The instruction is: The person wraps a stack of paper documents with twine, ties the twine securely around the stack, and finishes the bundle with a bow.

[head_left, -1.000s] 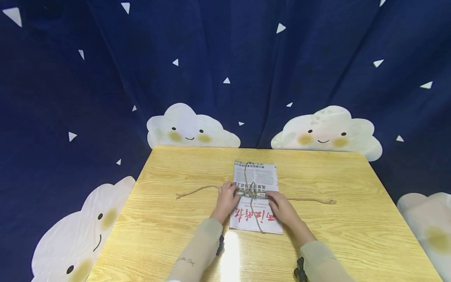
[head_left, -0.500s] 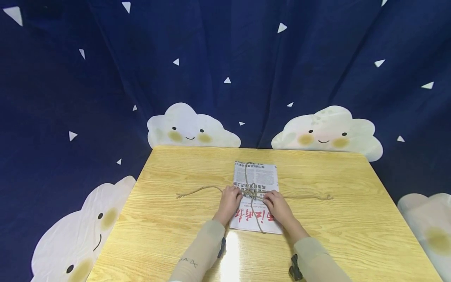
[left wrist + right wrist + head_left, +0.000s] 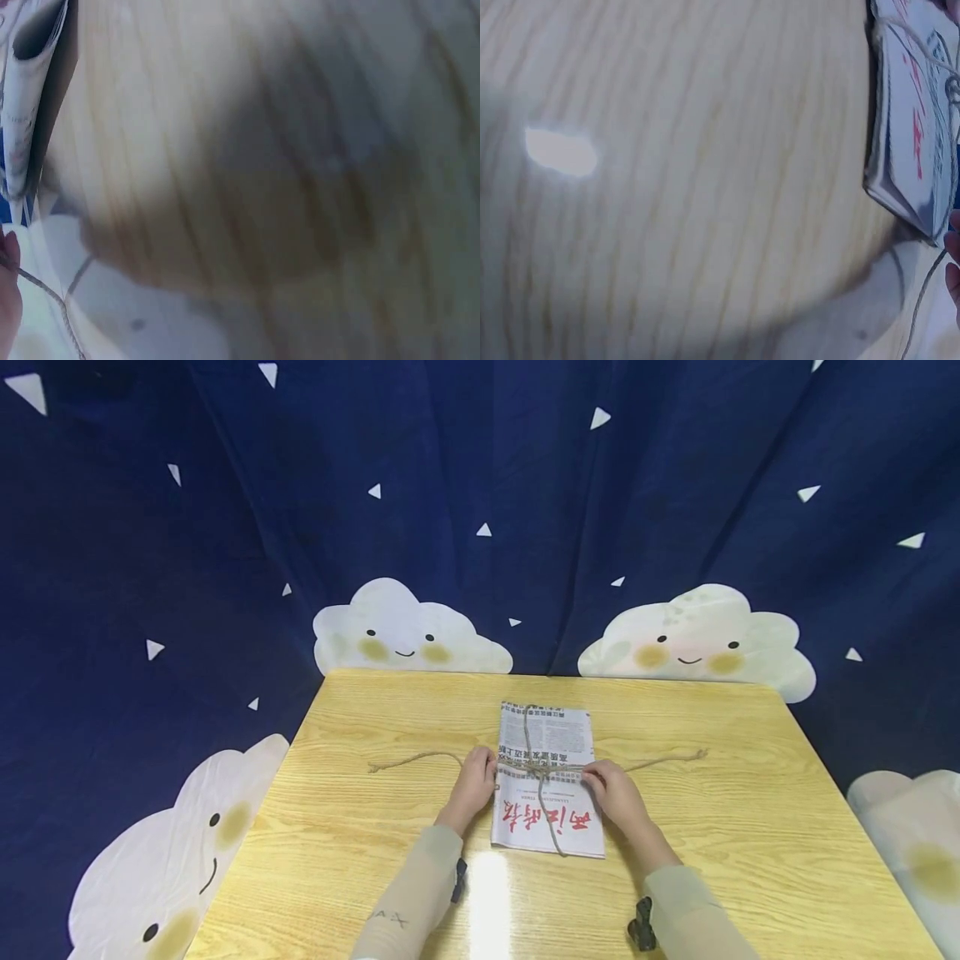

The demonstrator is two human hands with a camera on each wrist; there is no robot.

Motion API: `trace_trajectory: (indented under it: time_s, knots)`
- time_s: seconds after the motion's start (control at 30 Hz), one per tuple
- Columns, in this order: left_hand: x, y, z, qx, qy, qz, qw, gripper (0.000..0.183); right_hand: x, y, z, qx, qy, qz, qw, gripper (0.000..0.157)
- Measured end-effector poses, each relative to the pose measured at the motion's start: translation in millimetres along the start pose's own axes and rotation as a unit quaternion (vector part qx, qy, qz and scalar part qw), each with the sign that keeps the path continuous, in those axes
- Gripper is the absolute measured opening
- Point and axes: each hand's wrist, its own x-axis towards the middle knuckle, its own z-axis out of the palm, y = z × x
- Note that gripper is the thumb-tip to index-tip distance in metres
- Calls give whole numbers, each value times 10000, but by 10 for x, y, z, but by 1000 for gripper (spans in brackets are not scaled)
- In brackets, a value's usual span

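From my head I see the newspaper bundle (image 3: 561, 795) just right of centre, low in the frame, flat on the table (image 3: 352, 843). My left hand (image 3: 473, 783) pinches the twine (image 3: 528, 739) by its left edge, my right hand (image 3: 619, 795) by its right. Only the wrist views show its folded layers side-on, upper left in one, upper right in the other. Half a second ago my hands sat closer; now the knot (image 3: 539, 770) lies flatter.
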Motion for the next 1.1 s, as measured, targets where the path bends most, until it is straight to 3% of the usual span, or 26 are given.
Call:
trace_trajectory:
  time_s: [0.2, 0.47, 0.87, 1.1]
  knots:
    - [-1, -65, -116, -140, 235, -25, 9996, 6, 8, 72, -86, 87, 281, -118, 9995, 14]
    - [-21, -171, -183, -117, 615, 29, 9980, 6, 7, 181, -144, 59, 328, -135, 9994, 15]
    - [-77, -331, -241, -213, 555, -116, 9982, 7, -43, 298, -181, -18, 485, -120, 9988, 11]
    - [-106, -383, -249, -103, 446, -222, 9987, 8, -67, 323, -190, -114, 478, 187, 9986, 12]
